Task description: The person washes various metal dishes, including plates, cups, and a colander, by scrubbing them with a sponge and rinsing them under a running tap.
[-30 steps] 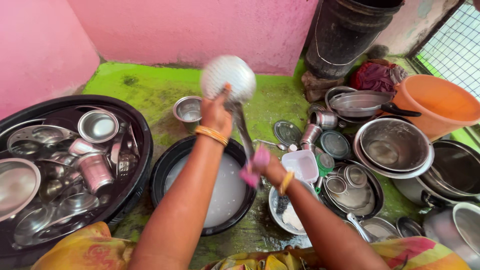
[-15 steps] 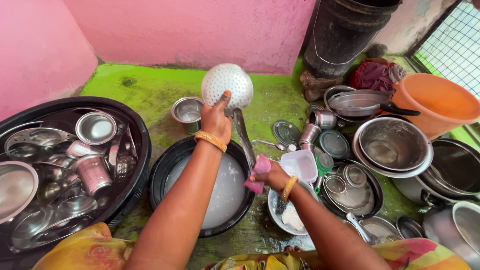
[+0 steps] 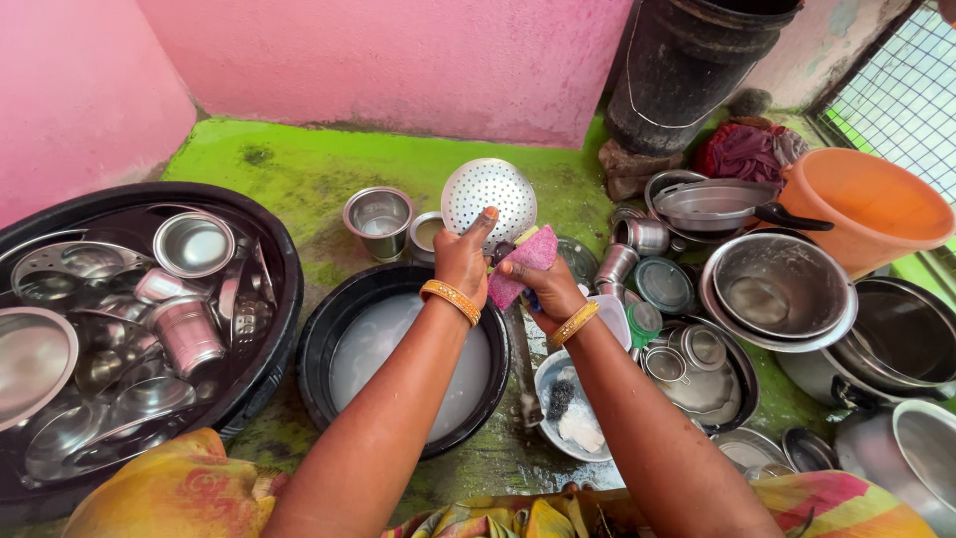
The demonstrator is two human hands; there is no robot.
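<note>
Far left of the left hand: a large black round tub [image 3: 284,289] packed with steel plates and tumblers. Nearer, just below and under the left forearm: a smaller black round basin [image 3: 329,334] of cloudy soapy water. Beyond the left hand sits a small steel bowl [image 3: 378,214].

Left hand [image 3: 463,261], fingers closed around the neck of the round perforated steel skimmer ladle [image 3: 488,199], thumb up against the back of the bowl. The bowl stands directly above this hand, upright, its holed face turned toward the camera.

Long axis of the ladle: near vertical in view. Bowl end points away from the body; the flat handle runs down between the two wrists toward the lap, tip low over the wet green floor.

Right hand [image 3: 548,289] sits just beside the left, touching the ladle's neck, fingers clamped on a pink scrubbing pad [image 3: 523,264] pressed against the handle. The hands are about equally near.

Right of it: piled steel pots, orange plastic bucket [image 3: 876,204].
</note>
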